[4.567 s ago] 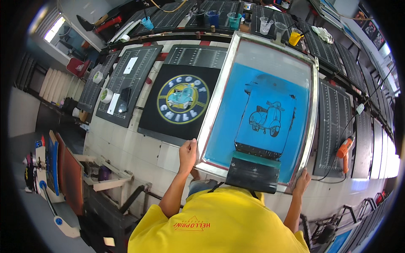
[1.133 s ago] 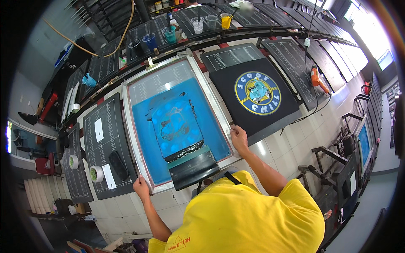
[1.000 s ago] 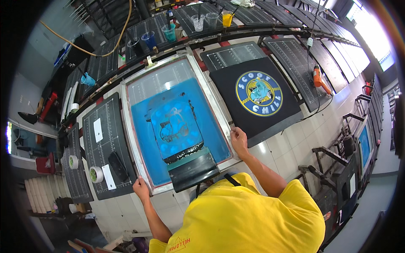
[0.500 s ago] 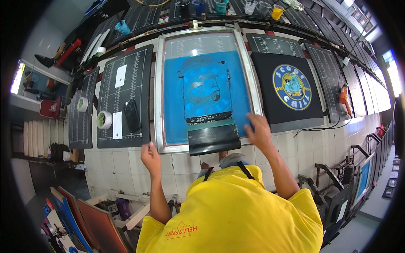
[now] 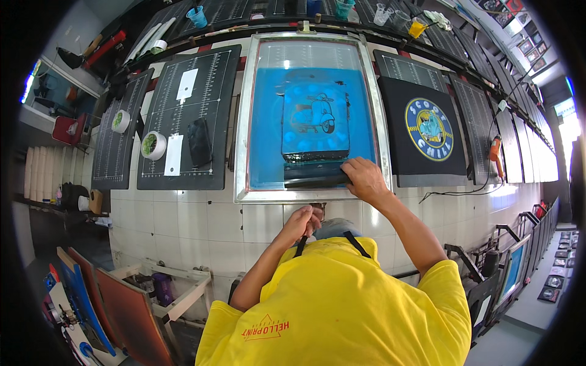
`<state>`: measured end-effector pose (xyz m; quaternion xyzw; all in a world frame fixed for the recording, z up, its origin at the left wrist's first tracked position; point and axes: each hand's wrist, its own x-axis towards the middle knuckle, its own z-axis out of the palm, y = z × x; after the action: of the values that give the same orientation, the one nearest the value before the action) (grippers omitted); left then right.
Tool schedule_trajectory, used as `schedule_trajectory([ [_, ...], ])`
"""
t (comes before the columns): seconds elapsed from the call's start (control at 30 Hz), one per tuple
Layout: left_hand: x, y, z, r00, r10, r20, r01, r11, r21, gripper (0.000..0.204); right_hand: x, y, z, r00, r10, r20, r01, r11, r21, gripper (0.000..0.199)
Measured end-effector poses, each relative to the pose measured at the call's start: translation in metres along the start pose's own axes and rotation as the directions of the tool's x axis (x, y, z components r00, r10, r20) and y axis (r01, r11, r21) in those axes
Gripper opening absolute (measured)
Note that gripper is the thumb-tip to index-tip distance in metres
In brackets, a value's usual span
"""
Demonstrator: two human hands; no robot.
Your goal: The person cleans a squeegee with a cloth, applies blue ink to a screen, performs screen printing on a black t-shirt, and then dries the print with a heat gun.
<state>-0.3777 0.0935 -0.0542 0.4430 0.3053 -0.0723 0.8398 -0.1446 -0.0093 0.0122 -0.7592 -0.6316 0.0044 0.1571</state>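
A screen-printing frame [image 5: 242, 160] with blue mesh [image 5: 267, 122] lies in front of me. Its stencil shows a scooter design [image 5: 314, 114], bordered at the near side by dark wet ink [image 5: 317, 155]. The black squeegee [image 5: 312, 175] rests across the mesh just below that ink, inside the frame's near bar. My right hand [image 5: 366, 180] grips its right end, fingers over the top. My left hand [image 5: 300, 224] is off the frame, near my waist, with fingers curled closed; whether they hold anything is hidden.
On the right lies a black shirt [image 5: 400, 155] with a round scooter print. A left-hand platen [image 5: 165, 116] holds a phone [image 5: 199, 143], white tags [image 5: 173, 155] and a small plant pot [image 5: 153, 146]. Ink cups [image 5: 197, 17] line the far side. An orange tool [image 5: 495, 152] trails a cable.
The squeegee, earlier tilted over the frame's near edge, now lies within it. My right hand has closed on its end. My left hand has moved from the frame's near-left corner toward my waist.
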Motion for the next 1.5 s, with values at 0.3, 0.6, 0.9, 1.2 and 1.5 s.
schedule_trajectory([
  [0.3,0.030,-0.008,-0.015,0.986,-0.146,0.080,0.166,0.896,-0.412,0.036,0.008,-0.007,0.005,1.000,-0.002,-0.012,0.002,0.999,-0.039,0.040],
  [0.6,0.034,-0.007,-0.028,0.950,-0.223,0.220,0.305,0.814,-0.495,0.035,0.039,0.014,0.011,0.999,0.022,-0.030,-0.024,0.997,-0.080,0.038],
  [0.9,0.037,0.002,-0.031,0.903,-0.337,0.266,0.428,0.746,-0.510,0.037,0.037,0.014,0.018,0.997,0.050,-0.067,-0.058,0.991,-0.123,0.017],
  [1.2,0.033,-0.003,-0.025,0.962,-0.196,0.193,0.267,0.828,-0.494,0.020,0.032,0.015,0.022,0.994,0.044,-0.096,-0.055,0.991,-0.119,0.011],
  [1.5,-0.030,0.094,-0.003,0.700,0.711,0.070,-0.398,0.306,0.865,0.039,0.025,0.014,0.021,0.993,0.073,-0.095,-0.082,0.992,-0.095,0.012],
])
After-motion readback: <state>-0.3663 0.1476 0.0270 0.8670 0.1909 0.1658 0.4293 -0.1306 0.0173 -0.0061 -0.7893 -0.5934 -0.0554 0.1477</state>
